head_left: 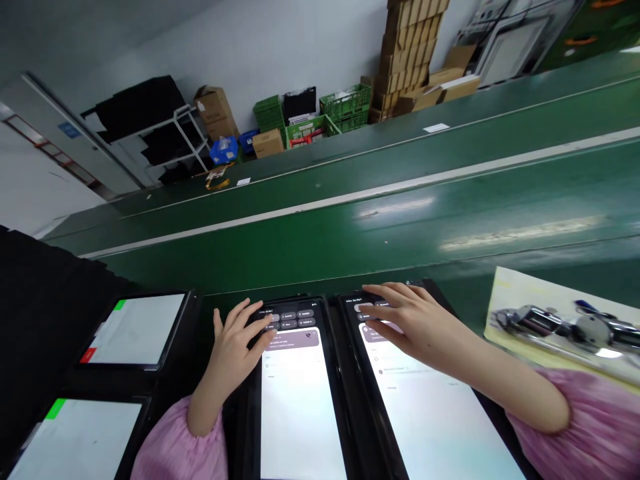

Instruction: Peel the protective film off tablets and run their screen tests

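Grip: left hand (233, 350) spread, nothing pinched, over the upper left of a black-framed rectangular tablet with a white-lit screen (300, 407). Right hand (425, 323) likewise spread, over a matching black-framed tablet (440, 420). Glass contact: cannot tell. Risk (judged): small, crowded dark rounded tiles (289, 325) invite a mis-tap; uneven push could skew a tablet. Edges: long frames run close together between the hands. Room: smooth green surface (300, 250) open beyond both; shiny chrome metal fittings (545, 323) right of the right hand could catch a sleeve.

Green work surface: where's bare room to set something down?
Widest bare patch: glossy green surface, between the long white strip and the black-framed lit tablets. Crowded: near edge, with tablets, left hand, right hand and shiny metal parts on pale yellow paper.
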Demonstrator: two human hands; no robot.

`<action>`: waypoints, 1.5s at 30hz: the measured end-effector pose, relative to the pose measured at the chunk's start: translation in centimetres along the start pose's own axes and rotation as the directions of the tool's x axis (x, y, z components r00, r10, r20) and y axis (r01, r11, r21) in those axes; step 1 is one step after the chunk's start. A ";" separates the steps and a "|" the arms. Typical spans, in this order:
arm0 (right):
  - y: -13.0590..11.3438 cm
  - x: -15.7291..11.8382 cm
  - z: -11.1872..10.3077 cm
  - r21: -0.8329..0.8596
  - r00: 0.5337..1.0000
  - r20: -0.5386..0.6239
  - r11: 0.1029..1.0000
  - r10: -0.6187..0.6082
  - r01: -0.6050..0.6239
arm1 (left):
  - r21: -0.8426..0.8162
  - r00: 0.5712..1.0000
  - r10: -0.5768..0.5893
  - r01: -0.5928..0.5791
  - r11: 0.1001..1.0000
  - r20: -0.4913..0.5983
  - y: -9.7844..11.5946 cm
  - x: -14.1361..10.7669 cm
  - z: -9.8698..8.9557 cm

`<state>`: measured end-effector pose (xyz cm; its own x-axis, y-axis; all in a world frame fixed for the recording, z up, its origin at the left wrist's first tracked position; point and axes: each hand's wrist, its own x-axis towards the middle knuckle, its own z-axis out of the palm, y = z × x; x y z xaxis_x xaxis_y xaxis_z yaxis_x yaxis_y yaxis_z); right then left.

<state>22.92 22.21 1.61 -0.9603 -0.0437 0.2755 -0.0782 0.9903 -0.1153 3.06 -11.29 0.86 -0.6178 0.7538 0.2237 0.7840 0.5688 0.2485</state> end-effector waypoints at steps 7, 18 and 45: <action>-0.1 0.2 0.7 0.007 0.997 -0.068 0.999 -0.038 0.039 | -0.043 0.999 0.027 -0.029 0.999 -0.041 0.3 0.0 0.4; 7.1 -2.8 2.3 0.541 0.804 -0.064 0.698 0.591 -0.470 | -0.706 0.853 -0.520 0.348 0.616 -0.033 -1.0 1.7 3.7; 5.3 -6.4 3.6 0.957 0.738 0.105 0.134 0.667 -0.258 | -0.046 0.971 0.240 -0.240 0.970 -0.007 6.0 0.7 2.3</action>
<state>27.65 27.26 -4.18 -0.7887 0.6142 0.0258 -0.0194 0.0171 -0.9997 7.51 -6.63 0.36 -0.4118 0.8660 0.2837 0.9059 0.3554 0.2301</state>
